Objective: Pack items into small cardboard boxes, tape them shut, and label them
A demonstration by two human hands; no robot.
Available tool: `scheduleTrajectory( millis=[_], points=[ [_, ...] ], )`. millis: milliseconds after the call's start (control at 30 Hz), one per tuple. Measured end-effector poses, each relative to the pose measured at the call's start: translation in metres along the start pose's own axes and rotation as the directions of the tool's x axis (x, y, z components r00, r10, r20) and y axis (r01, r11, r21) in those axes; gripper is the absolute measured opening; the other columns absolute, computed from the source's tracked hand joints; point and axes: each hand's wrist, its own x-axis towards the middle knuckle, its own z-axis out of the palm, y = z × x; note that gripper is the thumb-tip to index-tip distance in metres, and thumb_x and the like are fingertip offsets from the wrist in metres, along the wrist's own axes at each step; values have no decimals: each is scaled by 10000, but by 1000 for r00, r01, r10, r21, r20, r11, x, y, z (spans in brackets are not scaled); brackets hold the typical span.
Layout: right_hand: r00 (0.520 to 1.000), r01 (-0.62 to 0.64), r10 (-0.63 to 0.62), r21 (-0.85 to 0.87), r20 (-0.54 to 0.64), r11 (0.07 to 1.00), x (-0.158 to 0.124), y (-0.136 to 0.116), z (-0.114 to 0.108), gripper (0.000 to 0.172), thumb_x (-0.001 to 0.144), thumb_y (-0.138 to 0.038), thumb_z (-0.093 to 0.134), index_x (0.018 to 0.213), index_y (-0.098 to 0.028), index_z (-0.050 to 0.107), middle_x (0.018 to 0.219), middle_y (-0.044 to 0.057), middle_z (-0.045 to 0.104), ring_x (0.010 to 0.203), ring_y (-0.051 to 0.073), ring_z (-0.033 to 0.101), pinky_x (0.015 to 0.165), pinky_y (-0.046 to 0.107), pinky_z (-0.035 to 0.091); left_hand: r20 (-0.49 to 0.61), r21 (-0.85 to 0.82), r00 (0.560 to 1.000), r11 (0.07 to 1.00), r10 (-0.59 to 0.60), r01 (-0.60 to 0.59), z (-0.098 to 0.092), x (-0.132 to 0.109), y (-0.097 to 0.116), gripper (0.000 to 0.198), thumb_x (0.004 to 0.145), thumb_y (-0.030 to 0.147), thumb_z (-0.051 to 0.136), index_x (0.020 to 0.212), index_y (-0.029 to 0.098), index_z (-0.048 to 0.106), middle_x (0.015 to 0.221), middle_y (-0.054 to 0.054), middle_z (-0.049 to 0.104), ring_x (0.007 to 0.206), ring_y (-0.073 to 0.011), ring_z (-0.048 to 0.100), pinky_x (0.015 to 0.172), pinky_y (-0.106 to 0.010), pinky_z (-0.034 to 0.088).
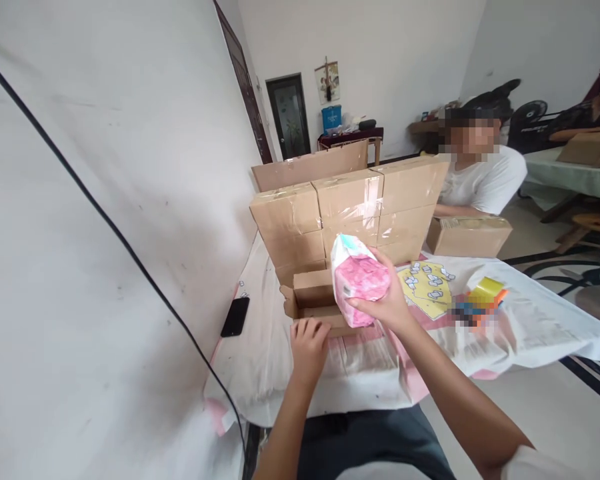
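Observation:
My right hand (387, 303) grips a pink and white soft packet (356, 279) and holds it above a small open cardboard box (313, 293). My left hand (309, 343) rests on the near edge of that box, its fingers curled over the flap. The box stands on a table draped in a white cloth (280, 360), just in front of a stack of taped cardboard boxes (350, 207).
A black phone (235, 317) lies at the table's left edge by the wall. A yellow tape roll and dispenser (483, 298) lie to the right. A seated person in a white shirt (483, 177) handles another box (467, 235) behind the stack. A black cable (130, 250) runs down the wall.

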Motion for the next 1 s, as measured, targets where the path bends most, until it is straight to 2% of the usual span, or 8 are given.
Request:
scheduleTrajectory(
  millis=[133,200,300,433,600,767,833,1000],
  points=[
    [982,44,2,-240,188,970,21,16,46,1020,729,-527,827,1553,-261,288,1445,151,451,1332,354,485,1091,503,439,-125,18,992,999,-26,28,4,-16,6,212,875,119,644,964,278,751,840,-34,686,816,-192,578,757,-369,386],
    [942,129,34,-456,333,881,23,30,66,981,751,-517,806,1563,-266,316,1357,164,480,1230,371,521,1015,513,467,-146,14,988,998,-54,56,4,-20,6,233,868,119,652,994,287,753,810,-33,677,783,-193,561,712,-365,374],
    [809,366,104,-633,579,682,20,52,84,883,786,-503,773,1553,-284,394,1226,171,518,1122,387,525,922,507,474,-149,-7,986,997,-81,81,3,-22,4,244,866,118,657,999,299,753,764,-22,666,719,-182,525,667,-359,355],
    [617,499,246,-614,747,611,20,74,87,946,771,-522,788,1576,-262,366,1191,182,543,1050,372,547,835,461,489,-152,-41,983,994,-102,97,5,-24,4,239,861,118,669,994,299,748,736,-15,666,679,-173,499,634,-363,328],
    [519,568,321,-600,792,563,20,92,90,894,785,-471,804,1548,-190,433,1224,240,587,1040,396,572,816,484,498,-149,-72,983,992,-110,100,9,-24,3,253,826,111,705,984,304,745,737,-11,678,656,-169,502,613,-368,316],
    [494,470,299,-540,816,698,25,98,82,620,898,-504,677,1445,-233,570,1240,189,641,1087,372,587,847,477,504,-119,-86,986,991,-114,104,13,-21,-3,270,837,126,701,1014,325,745,733,-13,683,644,-160,520,615,-364,321],
    [511,394,287,-518,810,759,33,96,69,503,965,-493,583,1406,-250,602,1216,142,681,1096,340,591,890,478,497,-104,-96,988,990,-114,104,14,-21,-6,271,836,123,706,1016,322,743,739,-13,688,649,-163,521,623,-359,328],
    [702,295,276,-621,656,726,43,101,19,327,1004,-386,524,1254,-255,690,1165,116,716,1239,370,530,1060,615,364,-57,-134,993,987,-103,95,16,-26,-10,307,823,112,721,1058,308,735,757,-19,683,669,-171,530,646,-351,353]
  ],
)
